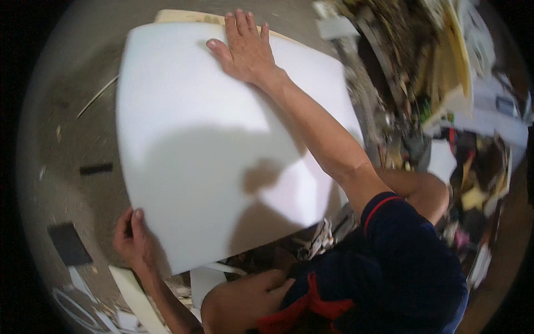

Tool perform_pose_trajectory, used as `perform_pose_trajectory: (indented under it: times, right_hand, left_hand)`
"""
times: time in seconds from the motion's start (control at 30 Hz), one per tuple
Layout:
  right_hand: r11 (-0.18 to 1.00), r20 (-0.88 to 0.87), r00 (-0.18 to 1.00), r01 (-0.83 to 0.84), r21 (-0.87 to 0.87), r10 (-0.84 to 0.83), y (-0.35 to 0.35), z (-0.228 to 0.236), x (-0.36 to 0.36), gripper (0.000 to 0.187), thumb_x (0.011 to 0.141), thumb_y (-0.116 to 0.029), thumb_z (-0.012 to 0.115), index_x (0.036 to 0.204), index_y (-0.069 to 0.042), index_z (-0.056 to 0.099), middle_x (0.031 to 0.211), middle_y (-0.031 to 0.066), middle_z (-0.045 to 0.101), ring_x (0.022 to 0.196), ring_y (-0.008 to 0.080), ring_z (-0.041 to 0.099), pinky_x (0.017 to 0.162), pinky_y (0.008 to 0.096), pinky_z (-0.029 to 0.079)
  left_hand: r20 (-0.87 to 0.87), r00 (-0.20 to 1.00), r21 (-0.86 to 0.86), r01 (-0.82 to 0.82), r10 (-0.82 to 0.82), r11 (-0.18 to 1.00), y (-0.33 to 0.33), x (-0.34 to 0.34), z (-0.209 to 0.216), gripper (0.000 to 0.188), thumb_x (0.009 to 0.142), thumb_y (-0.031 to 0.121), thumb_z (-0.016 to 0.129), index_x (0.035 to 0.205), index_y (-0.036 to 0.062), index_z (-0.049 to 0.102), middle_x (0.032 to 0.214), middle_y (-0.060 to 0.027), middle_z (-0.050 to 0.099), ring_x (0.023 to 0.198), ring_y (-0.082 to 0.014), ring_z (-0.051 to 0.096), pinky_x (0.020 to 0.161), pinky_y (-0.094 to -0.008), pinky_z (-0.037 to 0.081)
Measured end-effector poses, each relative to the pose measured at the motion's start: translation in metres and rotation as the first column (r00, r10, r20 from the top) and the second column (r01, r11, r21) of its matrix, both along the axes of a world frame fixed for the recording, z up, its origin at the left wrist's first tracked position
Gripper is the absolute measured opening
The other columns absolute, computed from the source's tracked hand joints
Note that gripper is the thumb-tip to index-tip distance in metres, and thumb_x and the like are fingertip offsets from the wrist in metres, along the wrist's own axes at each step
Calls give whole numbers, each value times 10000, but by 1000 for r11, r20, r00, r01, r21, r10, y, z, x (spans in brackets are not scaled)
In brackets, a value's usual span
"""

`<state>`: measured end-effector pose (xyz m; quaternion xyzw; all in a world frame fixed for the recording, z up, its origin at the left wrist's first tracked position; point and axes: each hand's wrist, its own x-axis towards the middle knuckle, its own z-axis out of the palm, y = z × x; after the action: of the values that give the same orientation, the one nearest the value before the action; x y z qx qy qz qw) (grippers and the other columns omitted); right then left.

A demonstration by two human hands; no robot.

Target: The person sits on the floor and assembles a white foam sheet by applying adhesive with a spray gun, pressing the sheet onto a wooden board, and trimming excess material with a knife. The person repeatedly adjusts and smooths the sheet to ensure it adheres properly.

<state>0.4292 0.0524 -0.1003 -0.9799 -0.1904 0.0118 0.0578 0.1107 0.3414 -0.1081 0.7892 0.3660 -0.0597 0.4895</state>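
A large white sheet [183, 106] with smooth, slightly rounded edges lies before me, my shadow falling across it. Under its far edge shows a pale yellowish sheet [186, 15]. My right hand [247, 53] is open, palm down near the far edge of the white sheet, with its fingers pointing away and the thumb spread to the left. At the near left edge, my left hand [135, 239] has its thumb and fingers curled together next to the sheet's border. Whether anything sits between those fingers is hidden.
A heap of mixed scraps [400, 72] rises on the right. On the floor to the left lie a dark rectangular piece [69, 244], a small black strip [96, 168] and a thin pale stick [97, 96]. A cream strip [136, 298] and white offcuts lie near my left forearm.
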Motion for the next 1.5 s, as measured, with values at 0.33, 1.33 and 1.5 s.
perform_pose_trajectory:
  times: [0.33,1.33,1.5]
  right_hand:
    - [841,46,844,536,-76,-534,-164,6,-68,855,1046,-586,301,1586,69,198,1659,308,145,1547,478,111,1217,653,130]
    - [845,-36,868,492,212,-496,-251,3,-94,1046,929,-722,498,1595,35,220,1640,365,102,1524,551,47,1175,733,93]
    - [797,-58,850,513,320,-524,-270,20,-11,861,981,-574,498,1546,48,313,1579,345,289,1436,531,312,1150,631,299]
  left_hand:
    - [93,996,103,-21,12,994,-5,-4,-13,667,998,386,683,1500,3,467,1140,-175,696,1104,-247,641,934,-410,518]
    - [-40,573,727,579,-819,370,-237,22,8,659,1012,395,598,1579,140,379,1684,-140,245,1564,-374,170,1234,-627,155]
    - [-70,566,733,588,-822,342,-234,15,-1,676,1037,476,511,1608,161,329,1699,-136,200,1569,-377,145,1245,-613,111]
